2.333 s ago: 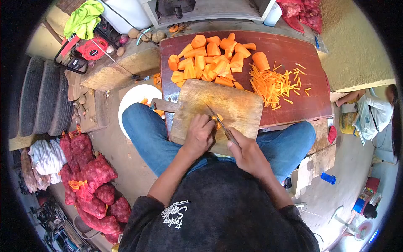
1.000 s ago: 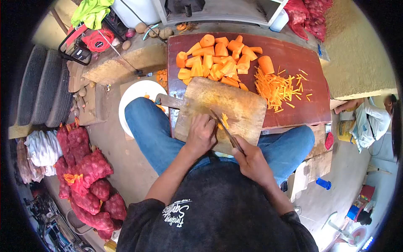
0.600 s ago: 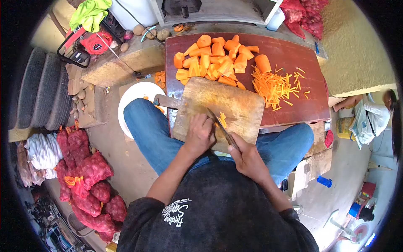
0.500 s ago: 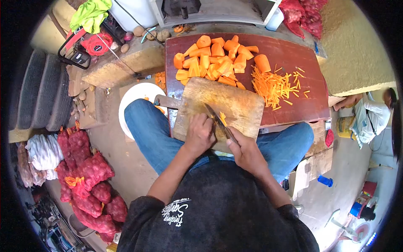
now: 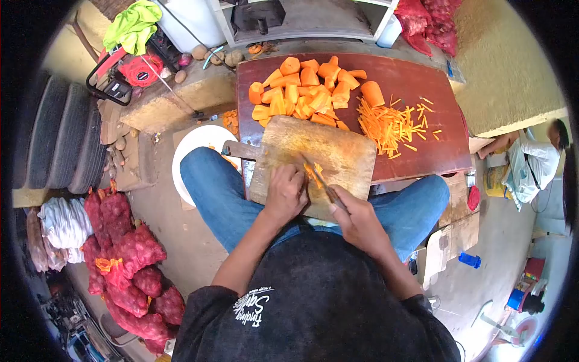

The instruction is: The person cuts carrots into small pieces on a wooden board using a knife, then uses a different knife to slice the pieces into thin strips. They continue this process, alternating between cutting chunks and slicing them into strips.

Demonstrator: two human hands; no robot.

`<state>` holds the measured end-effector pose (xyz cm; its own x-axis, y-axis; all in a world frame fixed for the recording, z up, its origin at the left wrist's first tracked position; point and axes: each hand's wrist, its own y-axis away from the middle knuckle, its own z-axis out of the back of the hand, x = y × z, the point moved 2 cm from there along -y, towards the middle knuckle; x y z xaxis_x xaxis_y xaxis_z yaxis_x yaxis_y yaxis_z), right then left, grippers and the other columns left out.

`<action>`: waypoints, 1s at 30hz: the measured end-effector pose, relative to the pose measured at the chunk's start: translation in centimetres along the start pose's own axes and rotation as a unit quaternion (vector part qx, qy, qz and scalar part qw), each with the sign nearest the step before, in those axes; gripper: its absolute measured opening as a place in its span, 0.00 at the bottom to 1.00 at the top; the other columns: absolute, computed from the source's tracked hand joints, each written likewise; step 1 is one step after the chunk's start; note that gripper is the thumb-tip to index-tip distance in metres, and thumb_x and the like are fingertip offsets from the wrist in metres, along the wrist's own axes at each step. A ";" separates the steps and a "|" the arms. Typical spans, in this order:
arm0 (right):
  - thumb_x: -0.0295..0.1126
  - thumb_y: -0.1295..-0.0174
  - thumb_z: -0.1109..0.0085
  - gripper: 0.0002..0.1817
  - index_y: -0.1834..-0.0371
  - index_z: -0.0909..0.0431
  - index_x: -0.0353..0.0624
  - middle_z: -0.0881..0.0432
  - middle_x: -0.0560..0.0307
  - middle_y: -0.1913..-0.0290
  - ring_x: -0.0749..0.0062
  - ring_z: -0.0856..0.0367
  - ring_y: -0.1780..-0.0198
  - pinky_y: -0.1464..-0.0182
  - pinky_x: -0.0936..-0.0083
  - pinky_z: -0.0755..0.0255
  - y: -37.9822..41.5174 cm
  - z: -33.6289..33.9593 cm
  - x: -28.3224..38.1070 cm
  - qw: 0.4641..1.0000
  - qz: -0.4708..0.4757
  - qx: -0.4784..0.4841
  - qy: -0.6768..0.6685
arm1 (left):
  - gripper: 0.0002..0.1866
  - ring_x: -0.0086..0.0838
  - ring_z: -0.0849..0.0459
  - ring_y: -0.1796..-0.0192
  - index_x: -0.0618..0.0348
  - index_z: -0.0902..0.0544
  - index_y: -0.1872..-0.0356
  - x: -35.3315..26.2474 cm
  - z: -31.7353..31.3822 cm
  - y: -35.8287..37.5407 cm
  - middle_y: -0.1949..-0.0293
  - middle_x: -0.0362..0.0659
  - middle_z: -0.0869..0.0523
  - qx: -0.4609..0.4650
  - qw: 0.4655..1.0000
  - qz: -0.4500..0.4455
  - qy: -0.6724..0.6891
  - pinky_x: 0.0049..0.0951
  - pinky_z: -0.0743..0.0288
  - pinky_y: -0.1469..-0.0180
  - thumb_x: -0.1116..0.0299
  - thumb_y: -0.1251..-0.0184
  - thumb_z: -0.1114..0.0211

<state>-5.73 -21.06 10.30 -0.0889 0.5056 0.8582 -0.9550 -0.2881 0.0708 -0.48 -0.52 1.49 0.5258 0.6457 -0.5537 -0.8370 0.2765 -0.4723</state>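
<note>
A wooden cutting board (image 5: 350, 151) with a handle on its left lies across the near edge of the red-brown table. My left hand (image 5: 286, 190) is closed on the board with fingers curled; whatever is under them is hidden. My right hand (image 5: 360, 220) grips the handle of a knife (image 5: 333, 194), its blade slanting up-left beside my left fingertips and blurred by motion. Some thin carrot strips (image 5: 316, 171) lie along the blade. Beyond the board are a heap of peeled carrot chunks (image 5: 306, 90) and, to the right, a pile of carrot sticks (image 5: 386, 127) with one thick piece (image 5: 372, 94) beside it.
The red-brown table (image 5: 434, 158) stands before my crossed legs. A white basin (image 5: 188, 148) is by my left knee. Red net sacks (image 5: 129, 265) lie on the floor at left, near stacked tires (image 5: 54, 133). Another person (image 5: 534, 163) is at the far right.
The knife blade has shifted slightly, and more carrot strips show beside it. My left hand stays in nearly the same place. The whole view has tilted a little.
</note>
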 end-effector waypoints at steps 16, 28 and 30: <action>0.36 0.13 0.43 0.20 0.28 0.18 0.36 0.21 0.67 0.70 0.85 0.27 0.78 0.76 0.82 0.33 -2.5 5.9 -7.9 0.973 -0.146 -0.060 -0.168 | 0.04 0.50 0.17 0.63 0.63 0.08 0.60 1.2 0.4 -0.2 0.68 0.51 0.18 -0.035 0.997 0.047 0.054 0.48 0.23 0.59 0.78 0.34 0.23; 0.36 0.12 0.44 0.19 0.30 0.18 0.35 0.22 0.69 0.70 0.88 0.28 0.80 0.78 0.84 0.36 -4.0 8.9 -8.4 0.961 -0.087 -0.109 -0.238 | 0.06 0.50 0.15 0.62 0.64 0.08 0.57 -1.7 -0.9 -5.3 0.67 0.52 0.16 0.016 0.991 0.044 0.128 0.46 0.22 0.59 0.77 0.33 0.23; 0.35 0.12 0.44 0.21 0.26 0.20 0.34 0.22 0.69 0.69 0.88 0.29 0.80 0.78 0.83 0.36 -3.3 8.3 -8.5 0.949 -0.085 -0.148 -0.266 | 0.07 0.51 0.14 0.59 0.63 0.08 0.56 -2.8 -3.2 -8.5 0.64 0.52 0.15 0.004 0.989 0.007 0.149 0.47 0.22 0.56 0.76 0.33 0.24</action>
<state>0.54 -31.13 6.92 0.1547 0.0197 0.9878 -0.9872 0.0413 0.1538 5.66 -6.96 4.81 0.5338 0.4111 -0.7390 -0.8455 0.2755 -0.4575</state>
